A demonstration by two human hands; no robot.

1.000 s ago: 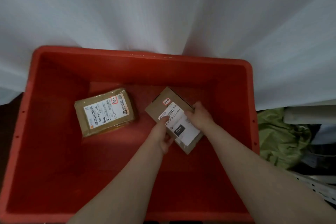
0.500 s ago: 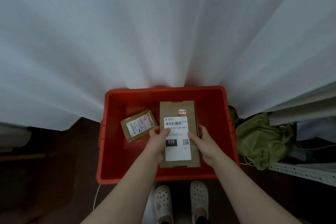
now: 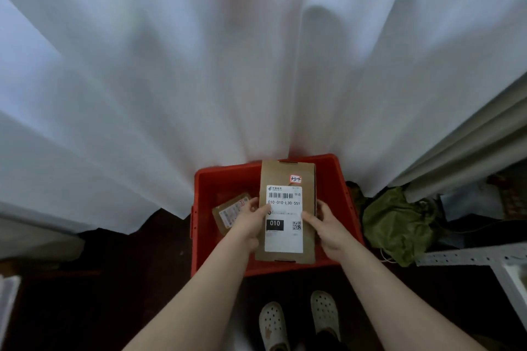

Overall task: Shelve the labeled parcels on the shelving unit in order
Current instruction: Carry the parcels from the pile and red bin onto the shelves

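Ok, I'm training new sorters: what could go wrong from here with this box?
The left hand and right hand pinch the box only at its side edges, so it might slip and drop into the red bin. The small handwritten sticker could be misread, so the box may get shelved out of order.

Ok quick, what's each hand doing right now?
Left hand: gripping the left edge of the cardboard parcel.
Right hand: gripping the same parcel's right edge.
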